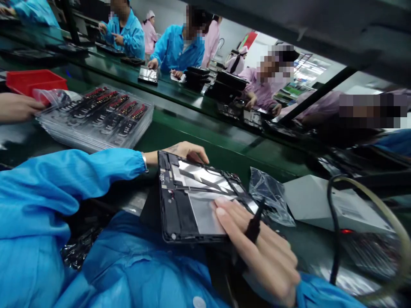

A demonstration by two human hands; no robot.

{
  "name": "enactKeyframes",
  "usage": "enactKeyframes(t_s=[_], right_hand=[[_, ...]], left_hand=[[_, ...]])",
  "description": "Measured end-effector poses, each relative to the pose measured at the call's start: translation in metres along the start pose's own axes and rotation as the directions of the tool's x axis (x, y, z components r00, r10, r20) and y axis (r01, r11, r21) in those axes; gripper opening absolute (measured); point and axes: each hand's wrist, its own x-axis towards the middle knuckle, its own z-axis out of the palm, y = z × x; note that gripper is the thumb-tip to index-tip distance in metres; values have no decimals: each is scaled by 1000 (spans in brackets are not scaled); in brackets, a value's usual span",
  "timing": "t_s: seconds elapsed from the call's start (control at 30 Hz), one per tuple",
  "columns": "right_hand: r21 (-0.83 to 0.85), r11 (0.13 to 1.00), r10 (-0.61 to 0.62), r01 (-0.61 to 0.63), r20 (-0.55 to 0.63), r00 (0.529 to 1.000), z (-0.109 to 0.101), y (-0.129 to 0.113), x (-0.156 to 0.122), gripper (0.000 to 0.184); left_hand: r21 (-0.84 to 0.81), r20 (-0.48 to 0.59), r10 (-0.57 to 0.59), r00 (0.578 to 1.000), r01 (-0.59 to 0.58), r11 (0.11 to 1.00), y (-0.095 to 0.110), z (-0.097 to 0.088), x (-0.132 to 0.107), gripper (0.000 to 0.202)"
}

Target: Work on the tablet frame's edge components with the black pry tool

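An opened tablet [180,209] is tilted in front of me, its inside facing up, with shiny silver areas and a pale sheet [205,214] on it. My left hand [184,150] is at its far edge, fingers bent around the rim and partly hidden behind it. The fingertips of my right hand [260,248] press on the pale sheet. Between the fingers of that hand sits a slim black pointed tool [254,226], its tip up; its exact kind is unclear.
Stacked clear trays [105,117] of small black parts stand left, near another person's hand [19,108] and a red bin [37,81]. Right are a clear plastic bag [269,194], a white box [334,203] and a looped cable [332,231]. Co-workers sit across the green bench [180,124].
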Motion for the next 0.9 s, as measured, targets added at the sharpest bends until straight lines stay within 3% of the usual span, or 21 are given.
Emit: enactKeyframes(t_s=[0.07,0.13,0.17,0.23,0.33,0.4,0.5,0.6,0.67,0.77,0.9], right_hand=[[-97,989,-111,115,46,993,10,0,-2,52],[-135,985,-99,111,93,991,17,-1,-5,53],[-130,987,-78,92,110,991,21,-3,-7,54],[-91,994,-46,58,129,991,29,-8,-9,57],[-46,999,1,7,188,982,42,-20,-9,61],[-46,999,10,2,260,966,45,-25,-8,62],[62,998,9,-28,287,958,38,-20,-2,62],[200,957,152,-209,268,951,24,9,10,68],[232,926,240,-297,243,940,22,39,20,61],[263,892,313,-367,226,923,34,85,31,37],[305,771,492,-559,274,827,56,120,29,15]], left_hand=[[114,-166,-128,978,148,982,-7,-13,-9,35],[217,-344,-174,923,258,941,-5,-24,-18,29],[283,-372,-168,913,284,916,-2,-26,-22,27],[465,-310,-122,943,262,846,6,-23,-28,26],[684,-106,-80,991,131,718,9,-4,-34,23],[740,-10,-116,993,85,668,1,12,-40,25],[804,41,-105,994,30,594,-14,29,-50,30],[840,49,-66,997,-5,543,-20,35,-57,33],[847,53,-86,995,1,532,-18,36,-59,35],[863,43,-105,994,16,506,-16,37,-58,33],[872,33,-63,997,2,489,-22,39,-59,34]])
